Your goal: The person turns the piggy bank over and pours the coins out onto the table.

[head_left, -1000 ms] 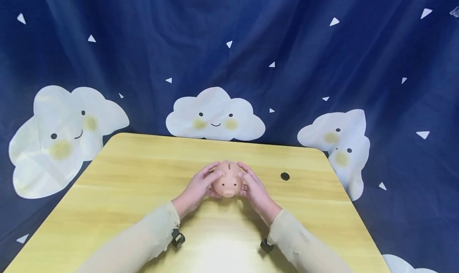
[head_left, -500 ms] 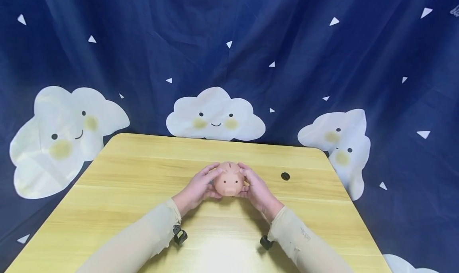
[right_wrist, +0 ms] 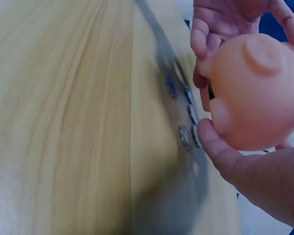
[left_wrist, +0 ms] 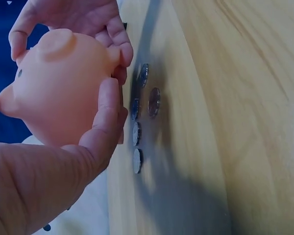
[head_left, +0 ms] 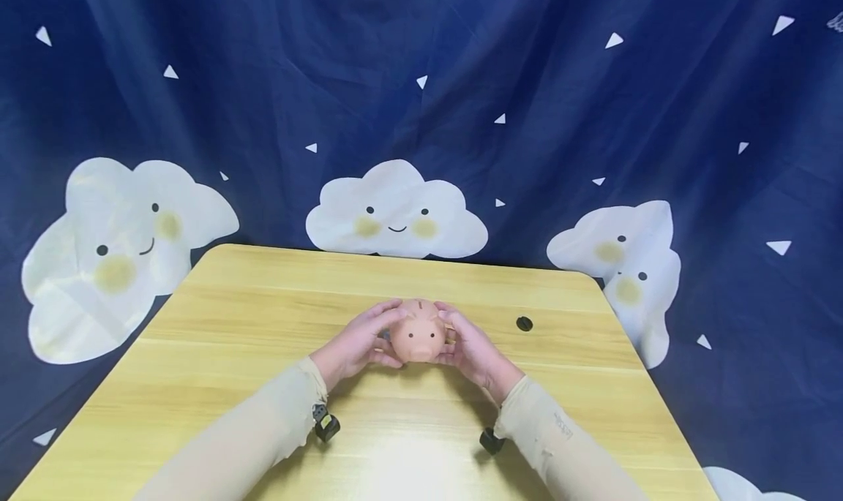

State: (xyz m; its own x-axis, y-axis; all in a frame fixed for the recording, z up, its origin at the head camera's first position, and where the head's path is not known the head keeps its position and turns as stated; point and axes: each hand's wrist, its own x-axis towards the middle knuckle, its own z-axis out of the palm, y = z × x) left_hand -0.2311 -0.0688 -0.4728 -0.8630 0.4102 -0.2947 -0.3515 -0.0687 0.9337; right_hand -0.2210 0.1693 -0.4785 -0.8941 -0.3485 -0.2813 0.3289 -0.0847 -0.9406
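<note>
A pink piggy bank (head_left: 419, 333) with dark eyes and a coin slot on top faces me, held between both hands. My left hand (head_left: 362, 342) grips its left side, thumb by the ear and lower fingers under the body. On the opposite side my right hand (head_left: 476, 349) grips it the same way. Both wrist views show the piggy bank raised over the table, its feet towards the wood. Several coins (left_wrist: 154, 102) lie below it on the tabletop; the hands and the bank hide them in the head view.
A small black round plug (head_left: 524, 324) with a ridge across it lies on the wooden table (head_left: 263, 296), right of the hands. Behind the table's far edge hangs a dark blue curtain (head_left: 369, 84) printed with white clouds and triangles.
The piggy bank tips and shifts slightly between the hands, first up, then a little down and left. Both hands keep their hold, and the black plug stays in place.
</note>
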